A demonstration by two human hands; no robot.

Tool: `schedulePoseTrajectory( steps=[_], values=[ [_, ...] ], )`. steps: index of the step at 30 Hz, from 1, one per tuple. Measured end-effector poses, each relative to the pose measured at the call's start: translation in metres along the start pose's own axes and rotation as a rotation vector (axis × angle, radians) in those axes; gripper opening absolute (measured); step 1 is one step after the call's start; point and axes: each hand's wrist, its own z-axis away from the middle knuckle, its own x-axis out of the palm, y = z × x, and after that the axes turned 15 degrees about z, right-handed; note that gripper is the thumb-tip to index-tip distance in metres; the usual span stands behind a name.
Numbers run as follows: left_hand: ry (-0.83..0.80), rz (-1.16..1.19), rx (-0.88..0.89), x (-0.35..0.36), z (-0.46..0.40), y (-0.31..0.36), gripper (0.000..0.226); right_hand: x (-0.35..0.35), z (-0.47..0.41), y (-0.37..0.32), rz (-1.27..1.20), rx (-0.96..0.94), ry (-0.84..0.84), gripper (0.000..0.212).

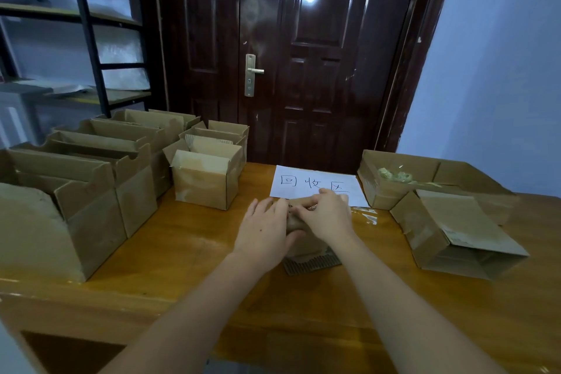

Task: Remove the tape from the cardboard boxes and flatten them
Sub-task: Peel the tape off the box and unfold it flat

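My right hand point(326, 215) curls its fingers point(306, 212) over the top of a small cardboard box point(303, 244) at the middle of the bench point(188, 255), seemingly pinching at it, while my left hand point(264, 235) holds its left side, thumb curled against the front. A handwritten paper sign point(315, 184) lies just behind. Open boxes point(100, 161) crowd the left; a box of crumpled tape point(394, 174) sits right.

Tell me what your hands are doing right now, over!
Left hand holds the small box steady. Right hand picks at its top, likely tape. White paper sign just behind; nothing in the way.
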Motion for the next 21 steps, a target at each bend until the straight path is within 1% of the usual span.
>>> schedulePoseTrajectory(
  steps=[2, 4, 6, 8, 10, 12, 14, 16, 17, 19, 20, 21],
  values=[
    [-0.036, -0.151, 0.058, 0.003, -0.002, 0.006, 0.050, -0.001, 0.001, -0.001, -0.046, 0.004, -0.030, 0.022],
    [-0.110, -0.180, 0.061, 0.004, -0.002, 0.009, 0.054, 0.000, 0.003, -0.002, -0.058, -0.019, -0.007, 0.020],
    [-0.185, -0.232, 0.072, 0.003, -0.002, 0.007, 0.060, -0.004, 0.002, 0.002, -0.090, 0.012, 0.055, 0.018],
    [-0.218, -0.281, 0.081, 0.001, -0.003, 0.005, 0.061, -0.013, -0.003, 0.016, -0.092, 0.051, 0.141, 0.013],
    [-0.250, -0.294, 0.080, -0.001, -0.006, 0.005, 0.062, -0.022, -0.010, 0.030, -0.088, 0.024, 0.190, 0.010],
    [-0.284, -0.299, 0.070, -0.001, -0.010, 0.006, 0.062, -0.026, -0.011, 0.030, -0.023, -0.072, 0.156, 0.011],
    [-0.290, -0.300, 0.056, 0.002, -0.013, 0.007, 0.063, -0.019, -0.006, 0.021, 0.057, -0.188, 0.058, 0.017],
    [-0.288, -0.299, 0.049, 0.005, -0.013, 0.005, 0.063, -0.009, 0.001, 0.013, 0.042, -0.239, 0.006, 0.026],
    [-0.287, -0.299, 0.050, 0.006, -0.013, 0.004, 0.064, -0.006, 0.004, 0.012, -0.014, -0.215, 0.017, 0.026],
    [-0.295, -0.296, 0.043, 0.007, -0.011, 0.002, 0.064, -0.002, 0.006, 0.015, -0.134, -0.111, 0.093, 0.029],
    [-0.296, -0.295, 0.040, 0.007, -0.012, 0.002, 0.064, -0.001, 0.006, 0.017, -0.128, -0.065, 0.117, 0.033],
    [-0.295, -0.295, 0.041, 0.007, -0.012, 0.002, 0.064, -0.002, 0.004, 0.017, -0.076, -0.027, 0.103, 0.033]
  ],
)
